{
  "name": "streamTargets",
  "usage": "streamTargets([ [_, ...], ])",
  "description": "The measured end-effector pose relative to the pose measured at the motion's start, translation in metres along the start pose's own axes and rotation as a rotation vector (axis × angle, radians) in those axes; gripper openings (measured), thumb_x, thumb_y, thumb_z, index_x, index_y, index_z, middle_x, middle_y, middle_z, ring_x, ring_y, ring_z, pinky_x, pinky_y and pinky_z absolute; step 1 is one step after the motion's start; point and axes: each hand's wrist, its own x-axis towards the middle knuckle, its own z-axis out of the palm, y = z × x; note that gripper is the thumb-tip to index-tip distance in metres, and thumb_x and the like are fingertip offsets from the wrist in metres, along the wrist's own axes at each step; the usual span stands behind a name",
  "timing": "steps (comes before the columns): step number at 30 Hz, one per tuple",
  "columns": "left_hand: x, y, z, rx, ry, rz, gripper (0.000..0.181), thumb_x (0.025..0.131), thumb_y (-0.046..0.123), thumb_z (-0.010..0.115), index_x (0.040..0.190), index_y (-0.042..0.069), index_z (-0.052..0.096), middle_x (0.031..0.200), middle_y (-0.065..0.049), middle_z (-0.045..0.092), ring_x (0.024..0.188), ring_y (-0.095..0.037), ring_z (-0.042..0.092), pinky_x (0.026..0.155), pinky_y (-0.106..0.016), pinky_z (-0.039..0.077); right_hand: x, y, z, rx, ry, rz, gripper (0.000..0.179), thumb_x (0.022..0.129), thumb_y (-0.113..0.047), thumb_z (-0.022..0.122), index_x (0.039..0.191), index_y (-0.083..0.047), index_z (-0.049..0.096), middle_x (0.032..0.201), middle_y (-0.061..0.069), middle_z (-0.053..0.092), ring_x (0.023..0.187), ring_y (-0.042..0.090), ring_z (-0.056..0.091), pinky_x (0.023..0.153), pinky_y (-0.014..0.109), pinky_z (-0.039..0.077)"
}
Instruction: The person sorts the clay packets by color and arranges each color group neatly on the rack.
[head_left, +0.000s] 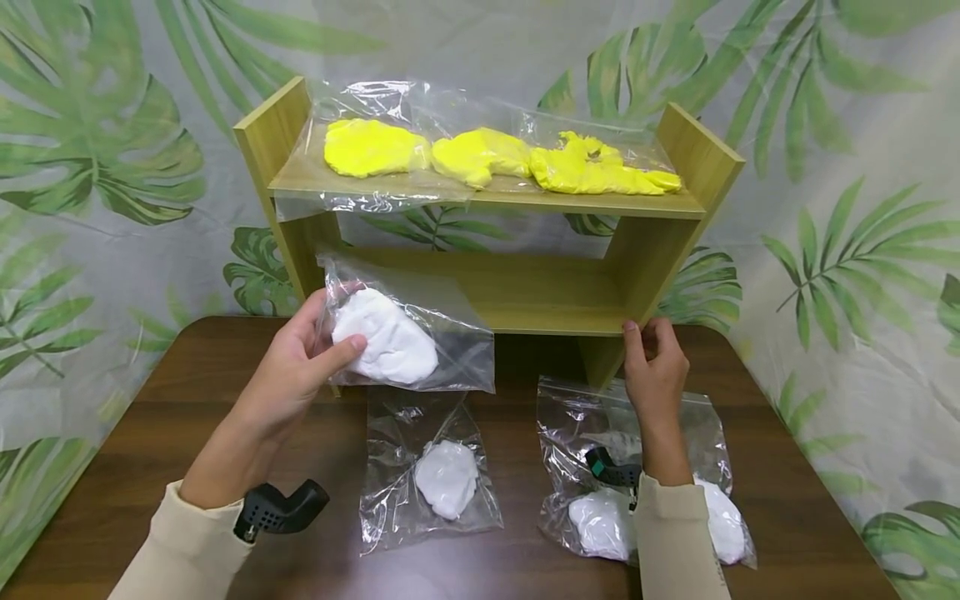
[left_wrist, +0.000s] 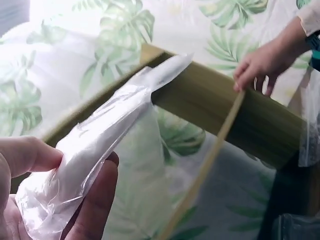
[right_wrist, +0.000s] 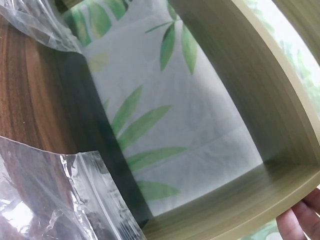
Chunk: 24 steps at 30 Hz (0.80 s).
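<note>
My left hand (head_left: 296, 354) holds a clear plastic bag (head_left: 468, 362) with a flattened white lump (head_left: 390, 337), which looks like soft clay, inside. The thumb lies on the front of the bag and the fingers are behind it. This bag is in the air before the left part of a wooden shelf (head_left: 555, 321). At the shelf's right side panel, my right hand (head_left: 656, 367) grips the edge near the middle board. In the right wrist view, only some fingertips (right_wrist: 290, 225) show, against the panel's outer side.
Yellow lumps (head_left: 483, 154) in clear bags lie along the top board. On the brown table (head_left: 300, 533), another bagged white lump (head_left: 447, 479) lies front centre. Two more white lumps (head_left: 600, 523) in clear bags lie at right, partly under my right forearm. A leaf-print cloth (head_left: 825, 125) hangs behind.
</note>
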Motion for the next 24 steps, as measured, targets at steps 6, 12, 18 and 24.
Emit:
streamTargets([
  [6, 0.004, -0.012, -0.007, 0.061, 0.067, -0.103, 0.055, 0.096, 0.007, 0.058, 0.143, 0.004, 0.030, 0.110, -0.009, 0.060, 0.089, -0.012, 0.064, 0.075, -0.027, 0.056, 0.000, 0.001, 0.001, 0.000, 0.000, -0.004, 0.029, 0.096, -0.033, 0.059, 0.093, -0.003, 0.059, 0.086, 0.009, 0.066, 0.075, 0.000, 0.056, 0.066, 0.017, 0.042],
  [12, 0.018, -0.010, -0.007, 0.324, 0.100, -0.225, 0.053, 0.095, 0.015, 0.061, 0.140, 0.000, 0.037, 0.118, -0.018, 0.053, 0.090, -0.015, 0.061, 0.072, -0.025, 0.054, 0.000, 0.004, 0.001, -0.001, 0.008, -0.004, 0.029, 0.095, -0.032, 0.059, 0.092, -0.004, 0.058, 0.084, 0.009, 0.065, 0.075, 0.002, 0.056, 0.065, 0.016, 0.041],
  [18, 0.040, -0.003, -0.008, 0.525, 0.132, -0.228, 0.058, 0.092, 0.018, 0.063, 0.139, -0.005, 0.038, 0.126, -0.025, 0.047, 0.103, -0.029, 0.050, 0.071, -0.021, 0.052, 0.001, 0.004, 0.001, -0.001, 0.006, -0.001, 0.029, 0.095, -0.033, 0.059, 0.092, -0.004, 0.058, 0.084, 0.009, 0.064, 0.075, 0.004, 0.056, 0.066, 0.018, 0.041],
  [24, 0.059, -0.003, -0.014, 0.513, 0.155, -0.252, 0.071, 0.089, 0.019, 0.069, 0.143, -0.005, 0.031, 0.132, -0.024, 0.043, 0.109, -0.031, 0.048, 0.072, -0.023, 0.052, 0.000, 0.003, 0.001, -0.001, 0.006, -0.004, 0.029, 0.095, -0.033, 0.059, 0.093, -0.004, 0.059, 0.084, 0.009, 0.065, 0.073, 0.005, 0.056, 0.065, 0.017, 0.041],
])
